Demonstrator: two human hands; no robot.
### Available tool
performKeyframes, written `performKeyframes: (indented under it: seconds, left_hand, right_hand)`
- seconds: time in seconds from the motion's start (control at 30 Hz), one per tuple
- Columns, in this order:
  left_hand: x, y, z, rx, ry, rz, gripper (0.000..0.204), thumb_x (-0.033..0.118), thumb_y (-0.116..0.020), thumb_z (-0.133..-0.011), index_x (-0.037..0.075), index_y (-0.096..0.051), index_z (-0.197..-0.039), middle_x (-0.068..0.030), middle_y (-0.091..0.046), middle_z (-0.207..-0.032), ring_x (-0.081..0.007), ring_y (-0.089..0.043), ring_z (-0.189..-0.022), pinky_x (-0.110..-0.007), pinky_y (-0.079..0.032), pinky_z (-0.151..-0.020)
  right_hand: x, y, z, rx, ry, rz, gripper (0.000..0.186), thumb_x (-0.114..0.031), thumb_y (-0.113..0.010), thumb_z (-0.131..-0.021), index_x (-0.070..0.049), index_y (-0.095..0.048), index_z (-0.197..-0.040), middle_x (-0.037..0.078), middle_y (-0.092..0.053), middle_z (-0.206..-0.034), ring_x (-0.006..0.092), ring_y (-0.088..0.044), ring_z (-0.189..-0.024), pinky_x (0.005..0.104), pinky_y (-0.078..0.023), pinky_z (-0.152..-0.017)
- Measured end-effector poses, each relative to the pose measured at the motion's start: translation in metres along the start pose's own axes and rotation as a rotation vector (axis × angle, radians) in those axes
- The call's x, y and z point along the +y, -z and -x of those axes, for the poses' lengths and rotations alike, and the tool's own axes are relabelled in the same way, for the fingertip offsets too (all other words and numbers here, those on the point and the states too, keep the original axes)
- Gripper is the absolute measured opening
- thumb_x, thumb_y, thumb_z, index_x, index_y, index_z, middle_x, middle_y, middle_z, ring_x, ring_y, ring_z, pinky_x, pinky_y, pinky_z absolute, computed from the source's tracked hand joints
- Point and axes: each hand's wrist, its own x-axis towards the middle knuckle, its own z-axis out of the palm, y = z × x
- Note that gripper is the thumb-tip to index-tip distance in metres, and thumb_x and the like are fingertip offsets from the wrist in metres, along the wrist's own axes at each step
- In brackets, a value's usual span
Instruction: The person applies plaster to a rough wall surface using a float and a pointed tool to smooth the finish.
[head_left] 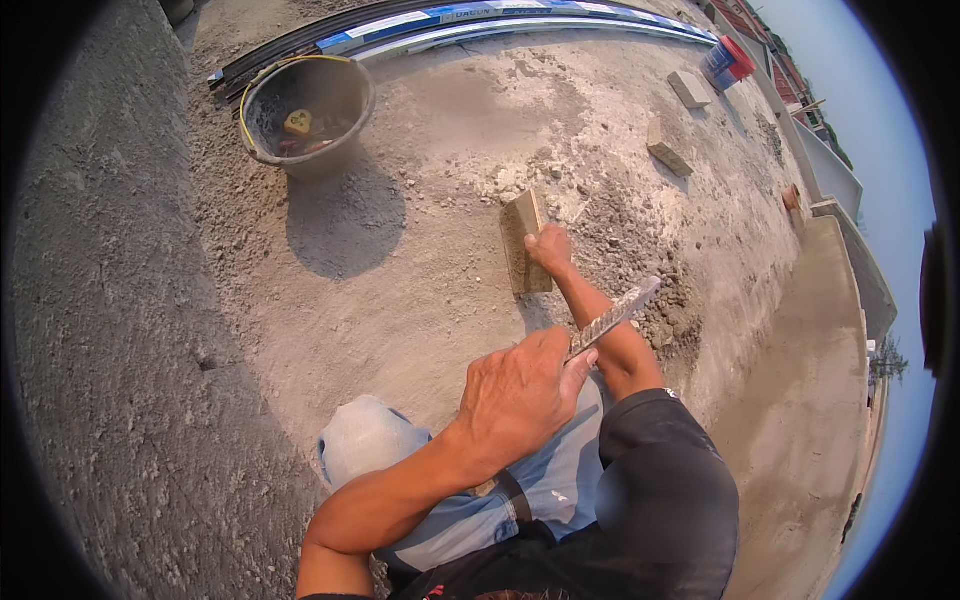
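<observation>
My left hand [520, 395] is closed around a ribbed grey metal bar [618, 315], which slants up to the right above my lap. Ahead of it, my right hand [550, 250] grips the right side of a tan rectangular block [522, 255]. The block stands on edge on the rough ground, its broad face turned to the left. Some of my right forearm is hidden behind the bar and left hand. Loose rubble [665, 310] lies just right of the block, beside my right forearm.
A dark bucket [345, 135] with a yellow handle stands far left, holding a yellow item [298, 122] and other things. Long blue-wrapped strips [430, 22] lie at the back. Two more blocks [668, 147] [690, 90] and a red-and-blue container [727, 62] sit far right. A low ledge [810, 380] runs along the right.
</observation>
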Motion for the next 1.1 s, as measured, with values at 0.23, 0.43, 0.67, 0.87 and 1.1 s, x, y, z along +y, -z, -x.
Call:
performKeyframes:
  seconds: [0.23,0.43,0.67,0.87,1.1]
  left_hand:
    - [0.01,-0.021,-0.009,-0.087,0.029,-0.077,0.029,0.029,-0.06,-0.089,0.004,-0.05,-0.079,-0.0167,-0.058,-0.068,-0.039,-0.059,-0.062,-0.048,-0.043,-0.053]
    - [0.015,-0.015,0.003,-0.12,0.122,-0.164,0.031,0.026,-0.063,-0.088,0.003,-0.048,-0.073,-0.0151,-0.055,-0.062,-0.0369,-0.055,-0.055,-0.045,-0.041,-0.05]
    - [0.014,-0.003,-0.007,0.092,0.22,-0.013,0.035,0.022,-0.058,-0.095,0.003,-0.044,-0.07,-0.0042,-0.037,-0.052,-0.0117,-0.035,-0.049,-0.031,-0.029,-0.045]
    - [0.012,-0.02,-0.016,0.059,0.279,0.022,0.035,0.023,-0.053,-0.098,0.004,-0.042,-0.07,0.0038,-0.034,-0.059,-0.0052,-0.029,-0.057,-0.026,-0.023,-0.047]
    - [0.0,-0.034,-0.018,0.049,0.254,-0.053,0.032,0.035,-0.053,-0.097,0.008,-0.054,-0.081,0.0083,-0.035,-0.062,-0.0017,-0.029,-0.053,-0.02,-0.023,-0.047]
  right_hand:
    - [-0.059,-0.046,0.058,-0.345,0.167,-0.075,0.054,-0.04,-0.067,-0.07,0.011,-0.065,-0.087,0.031,-0.063,-0.088,0.0432,-0.063,-0.088,0.046,-0.05,-0.083]
    - [0.095,0.029,-0.012,-0.099,-0.162,-0.009,0.046,-0.035,-0.071,-0.069,0.008,-0.067,-0.084,0.029,-0.065,-0.09,0.0384,-0.066,-0.087,0.0429,-0.052,-0.079]
    - [0.116,0.063,0.065,-0.081,-0.03,-0.078,0.044,-0.036,-0.064,-0.076,0.004,-0.066,-0.092,0.029,-0.064,-0.086,0.0405,-0.064,-0.083,0.0453,-0.051,-0.078]
    - [0.162,0.006,0.149,-0.291,0.07,-0.16,0.045,-0.038,-0.066,-0.071,0.005,-0.067,-0.083,0.03,-0.064,-0.082,0.0427,-0.064,-0.085,0.0459,-0.05,-0.08]
    - [0.213,0.118,0.083,-0.003,-0.128,0.007,0.039,-0.034,-0.064,-0.074,0.003,-0.067,-0.084,0.025,-0.065,-0.083,0.0409,-0.064,-0.082,0.0468,-0.052,-0.076]
